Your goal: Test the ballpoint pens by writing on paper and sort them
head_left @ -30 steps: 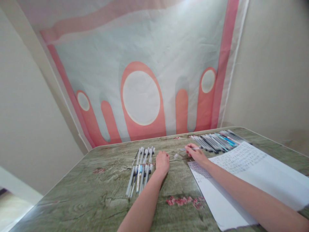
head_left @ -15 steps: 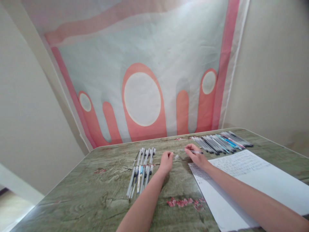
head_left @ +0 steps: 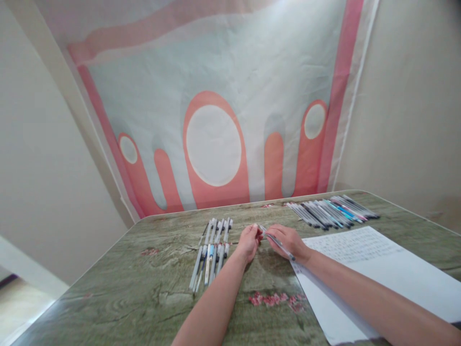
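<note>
A clear grey gel pen [head_left: 283, 246] slants in my right hand [head_left: 287, 240], its dark-tipped end pointing back toward my wrist. My left hand [head_left: 249, 241] is closed in a pinch at the pen's far end. A small clear piece, which looks like a pen cap [head_left: 260, 227], shows at its fingertips, partly hidden by the fingers. Both hands are close together just above the table. Left of my left hand lie two rows of pens [head_left: 207, 266], most of them grey, with one white and light blue.
A wood-patterned table [head_left: 144, 293] with printed pink flowers spreads beneath. At the back right lies a row of several pens [head_left: 329, 214], mostly grey with some blue. A white sheet of paper [head_left: 389, 283] with handwriting lies under my right forearm. A patterned cloth [head_left: 216, 144] hangs behind.
My right hand has moved left with the pen, which now tilts down toward me, and meets my left hand. The clear piece between the hands no longer lies on the table.
</note>
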The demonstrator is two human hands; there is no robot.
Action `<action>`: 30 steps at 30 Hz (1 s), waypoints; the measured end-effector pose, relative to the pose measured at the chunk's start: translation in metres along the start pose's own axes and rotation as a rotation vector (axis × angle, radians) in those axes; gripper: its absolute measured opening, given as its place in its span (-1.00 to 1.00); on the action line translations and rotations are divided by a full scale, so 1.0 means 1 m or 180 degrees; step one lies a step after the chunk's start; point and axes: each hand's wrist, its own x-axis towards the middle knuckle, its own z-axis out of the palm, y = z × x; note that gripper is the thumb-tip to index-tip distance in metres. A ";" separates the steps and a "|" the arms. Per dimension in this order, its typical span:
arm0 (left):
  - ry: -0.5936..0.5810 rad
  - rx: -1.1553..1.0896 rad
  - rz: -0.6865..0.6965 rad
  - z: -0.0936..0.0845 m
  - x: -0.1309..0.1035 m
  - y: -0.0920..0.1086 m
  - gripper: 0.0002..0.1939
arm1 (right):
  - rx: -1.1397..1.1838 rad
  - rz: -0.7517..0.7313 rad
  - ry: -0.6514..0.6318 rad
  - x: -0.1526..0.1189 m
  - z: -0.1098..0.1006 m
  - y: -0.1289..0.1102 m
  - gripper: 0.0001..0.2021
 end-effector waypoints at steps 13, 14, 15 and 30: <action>-0.0087 0.0151 0.0056 0.002 -0.002 0.001 -0.63 | 0.0012 0.0067 -0.0094 0.000 -0.001 -0.002 -0.78; -0.0087 0.0168 0.0056 0.002 -0.001 0.001 -0.63 | 0.0007 0.0064 -0.0103 0.000 -0.001 -0.002 -0.78; -0.0084 0.0197 0.0049 0.002 -0.001 0.001 -0.63 | -0.0010 0.0058 -0.0114 0.000 -0.001 -0.001 -0.78; -0.0158 0.0156 0.0033 -0.001 0.000 -0.001 -0.66 | 0.0074 0.0040 -0.0076 -0.002 0.001 -0.001 -0.80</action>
